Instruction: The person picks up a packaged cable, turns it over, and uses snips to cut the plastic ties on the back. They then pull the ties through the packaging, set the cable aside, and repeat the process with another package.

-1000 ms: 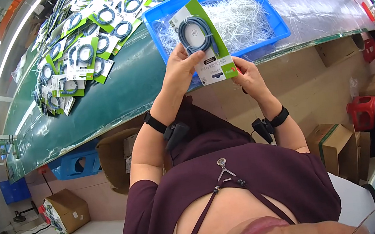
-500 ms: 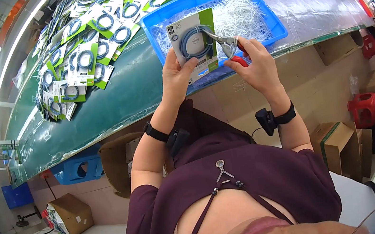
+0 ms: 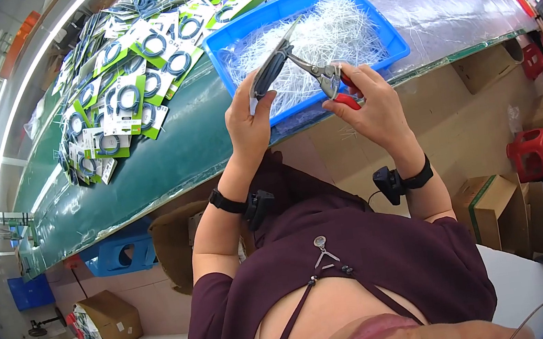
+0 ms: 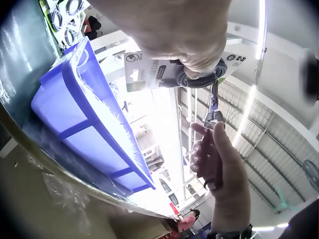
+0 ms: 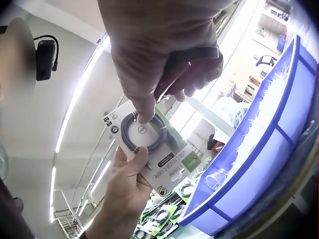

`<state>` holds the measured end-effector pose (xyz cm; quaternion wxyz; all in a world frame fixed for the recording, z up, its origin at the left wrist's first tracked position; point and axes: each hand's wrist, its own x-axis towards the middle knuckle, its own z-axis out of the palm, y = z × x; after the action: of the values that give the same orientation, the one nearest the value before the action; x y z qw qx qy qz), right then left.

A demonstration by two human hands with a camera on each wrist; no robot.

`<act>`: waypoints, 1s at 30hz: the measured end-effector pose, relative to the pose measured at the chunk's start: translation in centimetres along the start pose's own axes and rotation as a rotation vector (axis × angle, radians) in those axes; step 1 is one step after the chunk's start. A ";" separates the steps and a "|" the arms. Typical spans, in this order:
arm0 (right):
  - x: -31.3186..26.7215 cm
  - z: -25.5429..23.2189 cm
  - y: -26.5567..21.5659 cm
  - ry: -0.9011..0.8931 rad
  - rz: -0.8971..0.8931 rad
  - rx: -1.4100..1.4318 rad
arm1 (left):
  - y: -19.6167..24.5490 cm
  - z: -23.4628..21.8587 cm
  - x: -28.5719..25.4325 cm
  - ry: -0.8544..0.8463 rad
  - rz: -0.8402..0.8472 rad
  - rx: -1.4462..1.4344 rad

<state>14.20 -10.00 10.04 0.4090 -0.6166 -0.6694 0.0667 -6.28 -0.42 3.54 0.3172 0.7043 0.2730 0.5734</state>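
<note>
Blue plastic tray (image 3: 385,27) heaped with thin white offcuts; far rim cut off. Left hand (image 3: 245,121) grips carded grey cable pack (image 3: 269,67), edge-on above tray. Right hand (image 3: 370,103) clasps red-handled cutters (image 3: 326,78); tips hidden by card.

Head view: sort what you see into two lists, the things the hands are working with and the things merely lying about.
In use:
- left hand holding the cable card
- right hand gripping the red-handled cutters, tips at the card
- blue tray of white tie offcuts beneath

Lying about:
- pile of carded cables on the green bench
- cardboard boxes on the floor
- red stool
</note>
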 end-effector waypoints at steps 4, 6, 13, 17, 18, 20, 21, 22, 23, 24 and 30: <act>-0.4 -0.5 -0.4 -0.001 0.016 0.013 | 1.4 0.4 0.4 0.008 0.147 0.087; -0.5 -0.5 -0.3 -0.016 0.017 0.053 | 1.2 0.5 0.0 -0.001 0.080 0.009; -0.7 -0.6 -0.3 -0.033 0.036 0.116 | 0.8 1.0 -0.7 0.026 -0.103 -0.360; -0.8 -0.6 -0.5 -0.017 0.006 0.080 | 0.8 0.6 -0.8 -0.012 -0.102 -0.359; -0.8 -0.5 -0.6 -0.017 0.011 0.080 | 0.8 0.6 -0.8 -0.002 -0.077 -0.303; -0.9 -0.5 -0.7 -0.018 0.019 0.080 | 1.0 0.5 -0.8 0.019 -0.028 -0.192; -0.9 -0.4 -0.9 -0.017 0.019 0.080 | 1.1 0.5 -0.8 0.019 -0.027 -0.192; -1.0 -0.3 -1.0 -0.006 0.017 0.083 | 1.2 0.3 -0.6 0.021 0.030 -0.099; -1.1 -0.2 -1.1 0.004 0.014 0.087 | 1.4 0.2 -0.4 0.023 0.088 -0.007; -1.1 -0.1 -1.2 0.015 0.012 0.090 | 1.6 0.1 -0.2 0.025 0.145 0.086; -1.1 -0.3 -0.6 -0.037 -0.010 0.060 | 2.2 -0.5 0.6 0.014 0.303 0.110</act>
<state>13.79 -11.29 10.09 0.4153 -0.5994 -0.6774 0.0961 -6.58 -1.37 5.63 0.1860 0.7497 0.1967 0.6038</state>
